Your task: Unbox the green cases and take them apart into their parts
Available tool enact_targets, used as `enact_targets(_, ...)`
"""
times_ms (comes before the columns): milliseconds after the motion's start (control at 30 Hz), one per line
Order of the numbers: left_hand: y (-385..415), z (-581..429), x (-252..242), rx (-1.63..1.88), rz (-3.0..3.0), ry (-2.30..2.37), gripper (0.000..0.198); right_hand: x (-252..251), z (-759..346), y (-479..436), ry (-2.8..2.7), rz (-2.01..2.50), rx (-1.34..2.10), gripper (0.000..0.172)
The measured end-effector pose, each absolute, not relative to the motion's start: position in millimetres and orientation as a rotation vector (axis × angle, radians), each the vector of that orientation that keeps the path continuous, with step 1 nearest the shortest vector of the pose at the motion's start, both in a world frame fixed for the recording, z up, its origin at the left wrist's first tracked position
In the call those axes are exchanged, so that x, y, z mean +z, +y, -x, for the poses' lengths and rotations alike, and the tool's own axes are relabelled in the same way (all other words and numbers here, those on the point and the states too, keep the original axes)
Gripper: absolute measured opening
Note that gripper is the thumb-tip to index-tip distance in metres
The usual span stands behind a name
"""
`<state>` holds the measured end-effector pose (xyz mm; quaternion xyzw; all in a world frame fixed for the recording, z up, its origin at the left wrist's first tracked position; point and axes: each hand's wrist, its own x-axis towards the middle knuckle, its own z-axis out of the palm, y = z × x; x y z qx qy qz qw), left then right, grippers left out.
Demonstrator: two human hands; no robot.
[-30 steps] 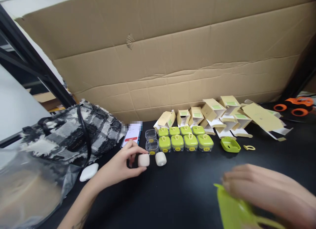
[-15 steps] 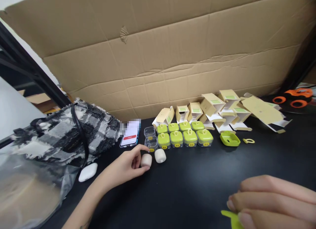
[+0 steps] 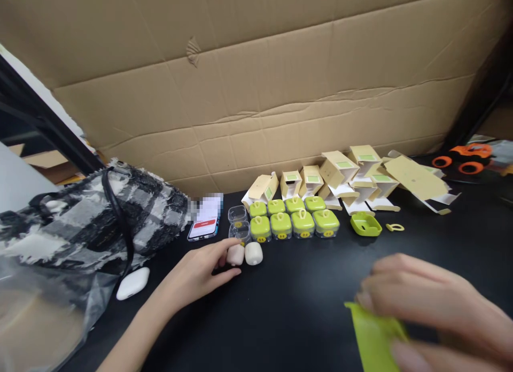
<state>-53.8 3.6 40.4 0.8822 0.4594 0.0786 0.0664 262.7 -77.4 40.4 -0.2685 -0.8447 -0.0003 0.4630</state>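
Observation:
At the front end of the lined-up tubs, my left hand has its fingers apart around a small pinkish-white block. The index finger reaches over its top, while the thumb lies apart below. A cream block sits right beside it. Blurred at the lower right, my right hand pinches a flat lime-green piece between thumb and fingers; its kind is not clear. Two open clear tubs stand behind the left fingertips, next to several clear tubs with green lids.
A phone, a white earbud case and a shaggy black-and-white bag are on the left. Opened small boxes line the cardboard wall. A green shell, a yellow ring and an orange toy car are right.
The pinkish block now sits against the cream block, and my left thumb has come away from it. My right hand has lifted, showing more of the green piece. The view has shifted slightly.

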Motion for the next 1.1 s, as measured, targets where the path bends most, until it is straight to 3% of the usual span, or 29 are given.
enact_targets(133, 2.8, 54.0, 48.5, 0.173, -2.617, 1.476, 0.042, 38.9, -271.1, -48.0, -2.142, 0.632, 0.187, 0.044)
enact_targets(300, -11.3, 51.8, 59.0, 0.479, -2.590, 1.342, 0.058, 27.2, -281.3, -20.7, -1.968, 0.696, 0.828, 0.030)
enact_targets(400, -26.6, 25.2, 57.4, 0.674, -2.232, 0.976, 0.039, 25.4, -277.3, -19.1, -1.848, 0.676, 1.063, 0.033)
enact_targets(433, -30.7, 11.4, 54.6, 0.634, -2.021, 0.922, 0.032, 25.9, -275.2, -19.5, -1.851, 0.675, 1.069, 0.034)
enact_targets(600, -36.2, -57.3, 33.5, 0.627, -1.144, 0.684, 0.058, 24.5, -266.8, -22.2, -1.912, 0.657, 0.977, 0.044)
enact_targets(767, -37.2, -74.3, 19.9, 0.804, -0.948, 0.708, 0.047, 14.5, -268.0, -27.4, -1.972, 0.674, 0.805, 0.054)
enact_targets(833, -38.3, -72.0, 14.0, 0.833, -0.919, 0.746, 0.046, 10.6, -268.8, -28.5, -1.958, 0.655, 0.925, 0.052)
enact_targets(967, -38.5, -69.0, 2.0, 0.901, -0.952, 0.796, 0.054, 3.2, -265.3, -25.4, -1.705, 0.799, 1.319, 0.028)
enact_targets(1100, -39.8, -70.5, -4.2, 0.914, -1.025, 0.832, 0.055, -2.1, -257.9, -22.5, -1.452, 0.869, 1.692, 0.033)
